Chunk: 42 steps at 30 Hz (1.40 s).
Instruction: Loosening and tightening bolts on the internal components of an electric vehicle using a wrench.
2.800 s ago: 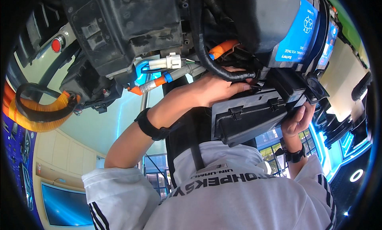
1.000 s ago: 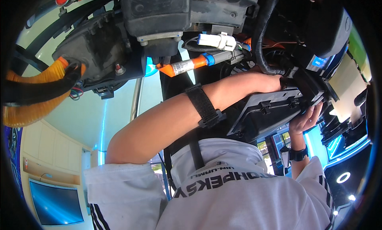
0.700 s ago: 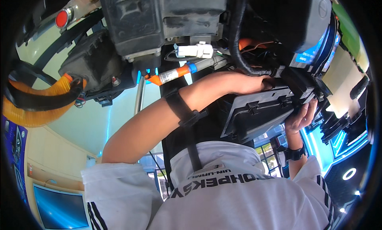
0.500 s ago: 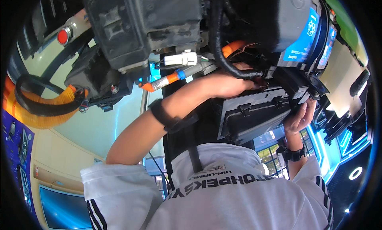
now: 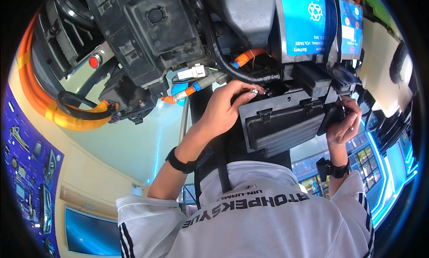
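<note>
My left hand (image 5: 225, 106) pinches a small shiny metal piece (image 5: 254, 92) between thumb and fingertips. It is at the upper left corner of a flat dark plate (image 5: 279, 104), below a thick black hose (image 5: 241, 74). A ribbed black box (image 5: 286, 129) is clipped onto the front of that plate. At the box's right end my right hand (image 5: 345, 126) has its fingers curled together beside a dark flap, under a black bracket (image 5: 342, 77). A thin, dark length shows above those fingers; whether they grip it I cannot make out.
Above stands a battery with a blue label (image 5: 304, 23). Orange-banded cable (image 5: 187, 92) and a white connector (image 5: 191, 72) lie left of my left hand. A large black housing (image 5: 154, 39) and orange conduits (image 5: 73, 117) fill the upper left. A pale tank (image 5: 377, 79) stands at right.
My left hand has drawn back left from under the hose, and the small metal piece now shows in its fingertips. My right hand stays by the box's right end. The view has shifted.
</note>
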Each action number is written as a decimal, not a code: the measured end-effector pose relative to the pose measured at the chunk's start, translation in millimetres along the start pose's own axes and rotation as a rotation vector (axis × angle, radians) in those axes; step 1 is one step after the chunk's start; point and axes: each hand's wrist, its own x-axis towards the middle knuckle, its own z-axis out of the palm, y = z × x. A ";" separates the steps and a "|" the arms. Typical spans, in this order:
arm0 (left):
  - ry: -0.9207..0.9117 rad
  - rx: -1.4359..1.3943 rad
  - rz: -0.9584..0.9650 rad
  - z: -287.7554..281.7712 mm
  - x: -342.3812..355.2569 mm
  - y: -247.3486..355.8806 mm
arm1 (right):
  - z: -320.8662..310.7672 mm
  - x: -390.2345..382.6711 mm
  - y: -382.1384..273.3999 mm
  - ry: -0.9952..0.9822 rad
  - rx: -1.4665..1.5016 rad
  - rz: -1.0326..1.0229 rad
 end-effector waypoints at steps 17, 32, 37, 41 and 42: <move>0.294 0.125 0.691 -30.4 -68.8 11.2 | 38.7 -50.9 -137.2 -0.043 0.123 -0.147; -0.054 -0.090 0.159 -35.1 -34.0 -19.2 | 73.9 -28.0 -119.3 -0.037 -0.456 -0.048; -0.002 0.205 0.268 -28.3 -18.6 -24.0 | 70.4 -21.9 -117.2 -0.106 -0.487 -0.067; -0.079 0.208 0.149 -30.6 -18.3 -17.1 | 68.2 -20.5 -113.2 -0.105 -0.482 -0.121; -0.074 0.225 0.255 -30.2 -17.4 -18.5 | 66.8 -20.8 -113.7 -0.108 -0.486 -0.104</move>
